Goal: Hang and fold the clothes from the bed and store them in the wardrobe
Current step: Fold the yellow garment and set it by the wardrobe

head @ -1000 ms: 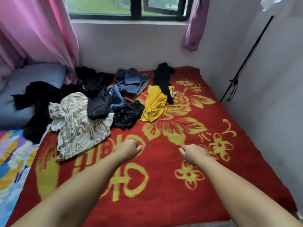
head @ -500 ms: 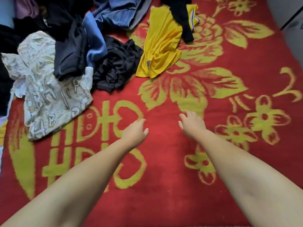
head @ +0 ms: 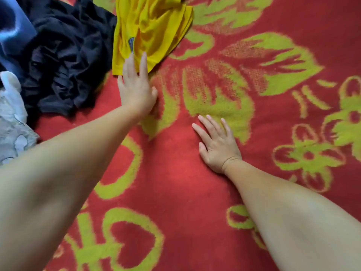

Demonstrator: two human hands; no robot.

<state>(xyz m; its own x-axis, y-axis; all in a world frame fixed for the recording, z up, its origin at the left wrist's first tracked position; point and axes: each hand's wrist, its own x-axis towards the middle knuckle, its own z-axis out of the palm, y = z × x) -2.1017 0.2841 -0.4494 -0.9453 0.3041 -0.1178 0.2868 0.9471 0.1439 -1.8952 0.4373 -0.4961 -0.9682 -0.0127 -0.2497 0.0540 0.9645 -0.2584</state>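
A: Clothes?
B: Yellow shirt (head: 150, 30) crumpled at top of bed (head: 195, 173), lower hem toward cam. Black garment (head: 64, 61) bunched just left of it, touching. Blue piece (head: 13, 30) far left; pale printed top (head: 11, 124) at left edge.

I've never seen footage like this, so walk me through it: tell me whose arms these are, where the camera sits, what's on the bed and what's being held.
No machine here: a person wears a camera on the head, looking down at their own bare arms. The left hand reaches forward, straight fingers touching the edge of a yellow garment. The right hand rests flat on the red blanket with its yellow flowers. Left of the yellow piece lie a crumpled black garment, something blue and a pale patterned cloth. Nothing is gripped yet.
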